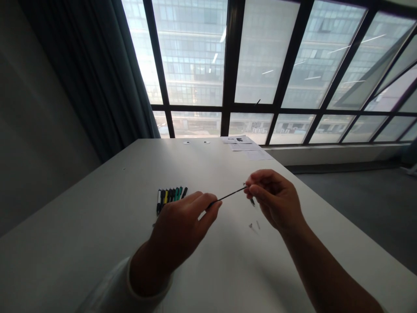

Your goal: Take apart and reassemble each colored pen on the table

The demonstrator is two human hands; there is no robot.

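A thin black pen refill (232, 194) spans the gap between my two hands above the white table, tilted up toward the right. My left hand (182, 221) pinches its lower left end between thumb and fingers. At the other end, the closed fingertips of my right hand (273, 195) grip the refill. Just under those right fingers shows a small dark pointed piece (252, 202); whether it is held or lies on the table, I cannot tell. Below it on the table are small pale pieces (254, 226). Beyond my left hand lies a row of several pens (167, 195), partly hidden by that hand.
The long white table (130, 200) reaches to a wide window with dark frames (233, 52). Printed papers (243, 145) lie at its far right end, near two small white-and-dark items (206, 142). A dark curtain (97, 78) hangs at the left.
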